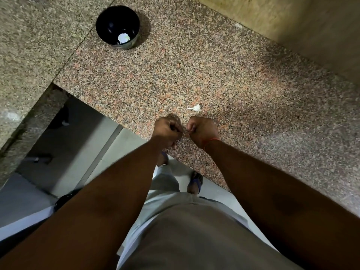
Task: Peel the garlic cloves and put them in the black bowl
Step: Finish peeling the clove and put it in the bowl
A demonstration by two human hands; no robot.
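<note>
Both hands are held close together over the near edge of the worktop (224,78), a speckled granite slab. The left hand (168,131) is clenched into a curled grip, fingers folded inward toward the right. The right hand (201,131) is likewise curled, thumb side turned to the left hand, a red thread (211,141) round its wrist. The fingertips of both hands meet at a small point between them — something is pinched there, but it is too small and blurred to identify; whether it is a garlic clove cannot be told.

The bowl (117,26) stands upright at the far left of the worktop, well apart from the hands. Inside it, toward its near wall, lies a pale peeled clove (123,38), or possibly more than one — the count is not clear.

A white scrap of skin (195,108) lies on the worktop just beyond the right hand, not touching it.

Below the worktop edge the floor (81,145) shows, with the person's feet in blue sandals (195,182).
</note>
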